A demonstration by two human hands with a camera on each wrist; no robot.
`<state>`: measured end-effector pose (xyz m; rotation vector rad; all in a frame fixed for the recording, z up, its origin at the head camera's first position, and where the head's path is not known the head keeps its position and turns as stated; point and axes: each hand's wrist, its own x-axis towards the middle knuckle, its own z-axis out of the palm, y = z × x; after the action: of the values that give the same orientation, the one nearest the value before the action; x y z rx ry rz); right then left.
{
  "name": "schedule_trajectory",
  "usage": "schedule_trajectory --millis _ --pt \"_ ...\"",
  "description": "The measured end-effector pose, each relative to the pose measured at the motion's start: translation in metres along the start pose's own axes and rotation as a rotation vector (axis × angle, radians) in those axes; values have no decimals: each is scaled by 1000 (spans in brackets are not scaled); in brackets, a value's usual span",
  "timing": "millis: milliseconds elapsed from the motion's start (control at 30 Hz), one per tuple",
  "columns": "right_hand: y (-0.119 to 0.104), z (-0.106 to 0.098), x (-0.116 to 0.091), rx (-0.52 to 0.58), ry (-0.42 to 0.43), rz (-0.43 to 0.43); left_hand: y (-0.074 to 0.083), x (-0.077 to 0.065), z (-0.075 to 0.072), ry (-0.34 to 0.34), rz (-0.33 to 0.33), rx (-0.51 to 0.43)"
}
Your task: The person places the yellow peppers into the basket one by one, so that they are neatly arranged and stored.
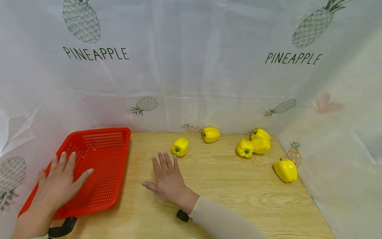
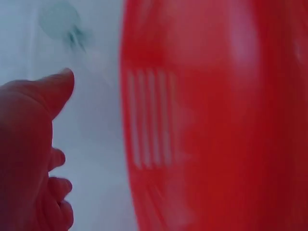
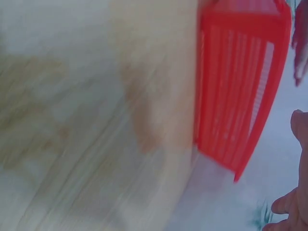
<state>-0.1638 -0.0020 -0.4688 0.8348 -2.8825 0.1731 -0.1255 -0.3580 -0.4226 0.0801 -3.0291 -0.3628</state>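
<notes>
My left hand (image 1: 58,186) is held over the left side of a red plastic basket (image 1: 125,166), fingers spread and holding nothing. In the left wrist view the basket's slotted wall (image 2: 149,120) stands beside the thumb (image 2: 57,89). To the basket's right, my right hand (image 1: 170,182) hovers above the wooden table with fingers straight and palm down. Just beyond its fingertips lies a yellow bell pepper (image 1: 180,147); another yellow bell pepper (image 1: 211,134) is farther back. The right wrist view catches the basket's side (image 3: 236,82) and part of the right hand (image 3: 301,178).
Toward the right of the wooden table (image 1: 221,186) a yellow bell pepper (image 1: 244,148) touches a cluster of yellow peppers (image 1: 261,141). A lone yellow pepper (image 1: 285,170) sits near the right edge. White pineapple-print sheeting (image 1: 191,66) walls the back and sides.
</notes>
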Motion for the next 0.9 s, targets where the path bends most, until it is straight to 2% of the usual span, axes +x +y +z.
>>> schedule_trajectory --millis 67,167,300,367,533,700,900 --pt "-14 1 4 -5 -22 -33 -22 -2 4 -14 -31 6" --pt "-34 3 8 -24 -48 -80 -47 -5 11 -50 -72 12" --pt "-55 5 11 -30 -98 -121 -63 -6 20 -112 -79 32" --pt "-64 5 12 -22 -129 -132 -69 -7 25 -84 -66 34" --pt "-78 6 13 21 -175 -157 -76 -10 31 1 -67 36" --pt "-82 6 15 81 -176 -166 -71 -11 32 -28 -58 58" --pt "-80 4 19 135 -171 -131 -57 -10 31 -47 -59 46"
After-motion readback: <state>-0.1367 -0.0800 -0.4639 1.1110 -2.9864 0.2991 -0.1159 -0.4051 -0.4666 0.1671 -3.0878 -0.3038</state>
